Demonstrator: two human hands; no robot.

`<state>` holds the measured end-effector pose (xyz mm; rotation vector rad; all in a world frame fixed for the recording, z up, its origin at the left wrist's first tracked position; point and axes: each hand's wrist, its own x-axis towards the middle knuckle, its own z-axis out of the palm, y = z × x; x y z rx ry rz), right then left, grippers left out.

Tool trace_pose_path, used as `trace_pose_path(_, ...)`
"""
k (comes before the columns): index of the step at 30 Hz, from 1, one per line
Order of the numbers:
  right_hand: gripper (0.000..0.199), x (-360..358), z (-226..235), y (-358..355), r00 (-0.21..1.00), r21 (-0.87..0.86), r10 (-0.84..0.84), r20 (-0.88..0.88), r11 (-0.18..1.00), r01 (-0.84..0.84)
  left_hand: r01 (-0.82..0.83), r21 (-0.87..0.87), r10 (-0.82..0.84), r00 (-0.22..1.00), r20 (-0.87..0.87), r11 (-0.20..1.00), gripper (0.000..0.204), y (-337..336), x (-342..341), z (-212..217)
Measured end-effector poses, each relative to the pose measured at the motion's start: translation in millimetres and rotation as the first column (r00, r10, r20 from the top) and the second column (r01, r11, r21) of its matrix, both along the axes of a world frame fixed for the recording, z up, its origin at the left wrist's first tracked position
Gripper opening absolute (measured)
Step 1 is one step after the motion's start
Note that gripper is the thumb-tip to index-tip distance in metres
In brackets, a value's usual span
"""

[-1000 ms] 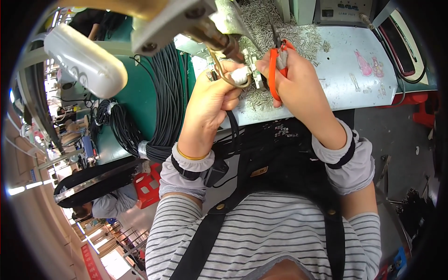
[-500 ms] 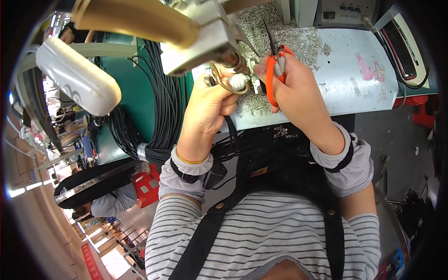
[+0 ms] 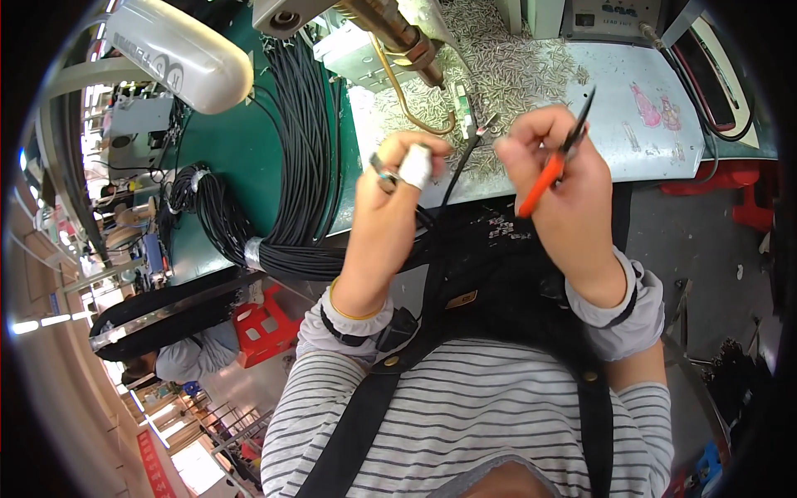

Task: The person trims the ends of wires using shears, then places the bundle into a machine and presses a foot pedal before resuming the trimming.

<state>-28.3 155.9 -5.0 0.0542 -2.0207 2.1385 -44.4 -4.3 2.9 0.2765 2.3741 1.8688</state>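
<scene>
My right hand [image 3: 573, 170] is closed around long-nose pliers with orange handles [image 3: 544, 187], their dark jaws pointing up and away. Its thumb and forefinger curl in front, blurred by motion. My left hand [image 3: 390, 187] has curled fingers and a thumb wrapped in white tape [image 3: 417, 166]; whatever lies between the fingers is hidden. Between both hands a black cable [image 3: 459, 173] runs up to a bare, pale end by the fixture. Just beyond, the brassy vertical spindle of a bench machine [image 3: 419, 56] stands over a small metal fixture [image 3: 463, 108].
Small metal pins [image 3: 540, 70] cover much of the white worktop [image 3: 614, 91]. Coiled black cable [image 3: 290, 149] lies on the green table at left. A white cylindrical lamp [image 3: 178, 54] hangs at upper left. A grey control box [image 3: 614, 18] stands at the back; a red stool [image 3: 266, 328] is at lower left.
Both hands have drawn back from the fixture toward me and apart, the right one with the pliers. The view has shifted, and the cable's end now shows between the hands.
</scene>
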Motion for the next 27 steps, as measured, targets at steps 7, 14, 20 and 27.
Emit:
trace_pose_path(7, 0.014, 5, -9, 0, 0.977, 0.311, 0.139, -0.163, 0.947, -0.083, 0.083, 0.205, -0.163, 0.896, 0.412, 0.975, 0.016, 13, 26, 1)
trace_pose_path(14, 0.019, 9, 6, 10, 0.821, -0.183, 0.338, 0.460, 0.941, -0.285, -0.009, -0.034, 0.002, 0.980, -0.197, 0.999, 0.017, 9, 28, -7)
trace_pose_path(20, 0.012, 7, -4, 5, 0.734, -0.454, 0.588, 0.341, 0.786, -0.419, -0.058, 0.219, 0.017, 0.983, 0.185, 0.974, 0.011, 5, 27, 4)
trace_pose_path(27, 0.013, 5, -13, 7, 0.791, 0.696, 0.281, -0.544, 0.677, 0.238, -0.145, 0.592, -0.321, 0.726, 0.608, 0.793, 0.011, -11, 20, 7)
